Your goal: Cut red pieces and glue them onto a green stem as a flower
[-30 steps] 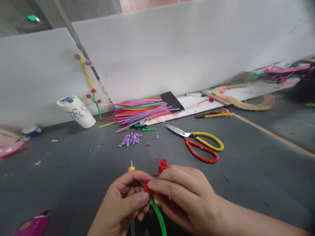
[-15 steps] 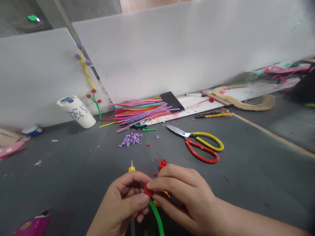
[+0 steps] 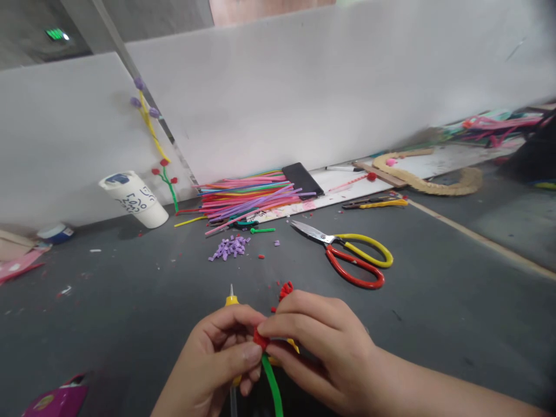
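Note:
Between both hands is a small red fuzzy bud [image 3: 261, 340] at the tip of a green pipe-cleaner stem [image 3: 272, 383], which hangs down toward the bottom edge. My left hand [image 3: 217, 353] pinches the bud between thumb and forefinger. My right hand [image 3: 325, 347] closes on the same bud from the right with its fingertips. Partly hidden beneath the hands lies a yellow glue gun [image 3: 232, 299], its metal nozzle pointing away from me. Just beyond my right hand sits a small pile of cut red pieces [image 3: 286, 289], partly covered by that hand.
Scissors [image 3: 347, 252] with red and yellow handles lie partly open at right. Cut purple pieces [image 3: 229, 248] are heaped mid-table, before a bundle of pipe cleaners [image 3: 252, 197] and a black phone [image 3: 303, 179]. A white cup [image 3: 134, 200] stands left; a yellow utility knife [image 3: 377, 202] lies right.
Both hands keep hold of the red bud, with only slight finger movement. The whole view has shifted very slightly; the table objects appear unmoved.

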### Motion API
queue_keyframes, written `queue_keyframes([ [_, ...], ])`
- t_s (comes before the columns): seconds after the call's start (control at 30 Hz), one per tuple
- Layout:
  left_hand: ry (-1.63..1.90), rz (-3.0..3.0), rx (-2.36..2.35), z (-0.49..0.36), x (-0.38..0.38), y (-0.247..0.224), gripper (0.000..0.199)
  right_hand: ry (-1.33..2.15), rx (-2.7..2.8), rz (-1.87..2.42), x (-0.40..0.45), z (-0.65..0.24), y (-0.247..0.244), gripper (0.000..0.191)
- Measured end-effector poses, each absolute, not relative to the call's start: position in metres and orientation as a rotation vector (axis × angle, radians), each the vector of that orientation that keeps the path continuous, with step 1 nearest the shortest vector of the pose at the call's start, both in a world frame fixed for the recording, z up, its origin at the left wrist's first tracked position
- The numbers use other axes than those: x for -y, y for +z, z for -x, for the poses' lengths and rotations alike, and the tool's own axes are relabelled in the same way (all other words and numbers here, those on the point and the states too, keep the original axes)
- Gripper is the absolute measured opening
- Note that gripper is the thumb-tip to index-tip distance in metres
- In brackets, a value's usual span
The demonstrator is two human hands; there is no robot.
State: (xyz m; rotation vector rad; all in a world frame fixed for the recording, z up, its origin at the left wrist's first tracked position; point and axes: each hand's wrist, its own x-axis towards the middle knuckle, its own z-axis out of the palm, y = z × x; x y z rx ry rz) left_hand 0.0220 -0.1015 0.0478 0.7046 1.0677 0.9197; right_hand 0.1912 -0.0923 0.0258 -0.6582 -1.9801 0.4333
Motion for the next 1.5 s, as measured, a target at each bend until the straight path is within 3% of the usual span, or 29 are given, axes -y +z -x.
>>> queue_keyframes([
  [0.8, 0.984, -0.695, -1.021, -0.021, 0.103, 0.043, 0.028, 0.553, 1.828, 0.745, 0.094, -0.188, 0.030, 0.018],
  [1.03, 0.998, -0.712, -0.971, -0.020, 0.102, 0.037, 0.016, 0.727, 1.782, 0.818, 0.094, -0.185, 0.028, 0.017],
  [1.5, 1.057, -0.759, -1.067, -0.029, 0.103, 0.038, 0.021, 0.588, 1.774, 0.795, 0.095, -0.184, 0.027, 0.012],
])
